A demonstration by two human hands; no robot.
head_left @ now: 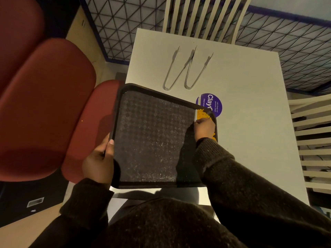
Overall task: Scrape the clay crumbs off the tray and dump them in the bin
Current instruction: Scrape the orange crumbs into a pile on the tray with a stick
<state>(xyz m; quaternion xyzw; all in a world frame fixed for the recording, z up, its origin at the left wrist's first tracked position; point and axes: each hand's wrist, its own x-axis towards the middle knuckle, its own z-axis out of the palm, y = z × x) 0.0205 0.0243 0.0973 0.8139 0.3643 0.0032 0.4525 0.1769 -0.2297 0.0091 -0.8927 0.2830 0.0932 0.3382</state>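
Gripping tray (pixel 152 136) with left hand (pixel 100 161), right hand (pixel 204 128) clutching white scraper (pixel 195 115) (crumbs (pixel 202 114) piled against it).

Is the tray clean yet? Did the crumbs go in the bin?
Nearly! Most of the tray looks scraped, with only pale dust left. The orange clay crumbs are piled against its right rim. The right hand holds a white scraper beside the pile while the left hand grips the tray's edge. Dumping is left; no bin shows here.
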